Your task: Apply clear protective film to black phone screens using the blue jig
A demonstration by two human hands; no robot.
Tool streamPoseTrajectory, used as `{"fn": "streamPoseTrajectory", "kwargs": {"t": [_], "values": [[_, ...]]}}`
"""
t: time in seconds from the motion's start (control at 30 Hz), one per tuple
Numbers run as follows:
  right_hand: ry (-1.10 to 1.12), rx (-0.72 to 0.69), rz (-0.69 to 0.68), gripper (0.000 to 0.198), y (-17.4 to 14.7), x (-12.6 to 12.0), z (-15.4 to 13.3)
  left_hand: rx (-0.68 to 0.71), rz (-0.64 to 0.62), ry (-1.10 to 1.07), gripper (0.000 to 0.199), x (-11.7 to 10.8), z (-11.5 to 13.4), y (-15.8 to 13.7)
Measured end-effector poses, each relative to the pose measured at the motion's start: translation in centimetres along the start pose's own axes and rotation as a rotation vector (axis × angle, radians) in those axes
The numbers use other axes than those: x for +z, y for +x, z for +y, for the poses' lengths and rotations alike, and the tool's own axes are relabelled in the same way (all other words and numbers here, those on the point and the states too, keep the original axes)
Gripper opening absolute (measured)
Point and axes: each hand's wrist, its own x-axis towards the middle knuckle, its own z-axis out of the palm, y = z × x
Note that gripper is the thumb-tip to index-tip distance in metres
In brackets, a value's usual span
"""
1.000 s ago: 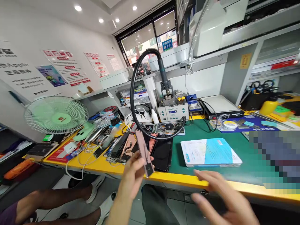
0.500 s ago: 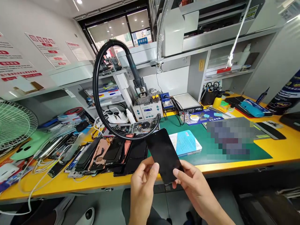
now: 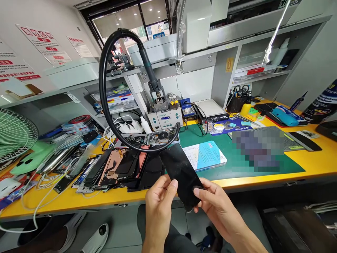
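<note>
Between my hands is a black phone screen [image 3: 181,172], a thin glossy panel tilted in front of the bench edge. My left hand [image 3: 159,200] grips its left edge, thumb on the face and fingers behind. On its lower right, my right hand [image 3: 217,202] pinches it, the thumb lying on the glass and the other fingers underneath. The lower edge looks rough or chipped. Just behind the panel lies a stack of blue and white booklets [image 3: 210,154] on the green mat [image 3: 184,135].
Several phone screens and frames [image 3: 116,168] lie on the yellow bench to the left. A hot air station [image 3: 165,119] with a looping black hose [image 3: 102,91] stands behind. Cables and a green fan [image 3: 18,137] are far left. A blurred patch covers something on the right.
The phone screen has tilted slightly, and its lower end has shifted a little to the right. Both hands keep their hold. The camera view has moved a little.
</note>
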Motion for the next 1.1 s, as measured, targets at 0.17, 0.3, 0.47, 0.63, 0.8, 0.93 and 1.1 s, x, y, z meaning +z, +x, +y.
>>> {"fn": "streamPoseTrajectory", "kwargs": {"t": [0.17,0.3,0.47,0.63,0.8,0.93,1.1], "values": [[0.062,0.025,0.042,0.036,-0.3,-0.1,-0.4,-0.016,-0.011,-0.039,0.034,0.4,-0.2,0.2],[0.097,0.042,0.052,0.034,-0.6,-0.4,-0.6,-0.01,0.03,-0.027,0.03,0.8,-0.5,0.3],[0.167,0.044,0.065,0.014,-0.8,-0.7,-0.7,0.001,0.048,-0.004,0.035,1.1,-0.5,0.2],[0.186,0.055,0.069,0.012,-0.9,-0.9,-0.8,0.043,0.05,0.039,0.035,1.1,-0.6,-0.4],[0.09,0.04,0.04,0.022,-1.1,-1.0,-0.4,0.06,-0.005,0.041,0.026,1.1,-0.8,-1.0],[-0.388,-0.348,0.15,0.013,-1.4,-1.7,-0.4,0.128,-0.028,0.039,0.026,0.7,0.6,0.0],[-1.244,-1.26,0.13,0.057,-1.8,-3.9,-2.7,0.312,0.025,-0.001,0.062,-0.9,4.7,1.1]]}}
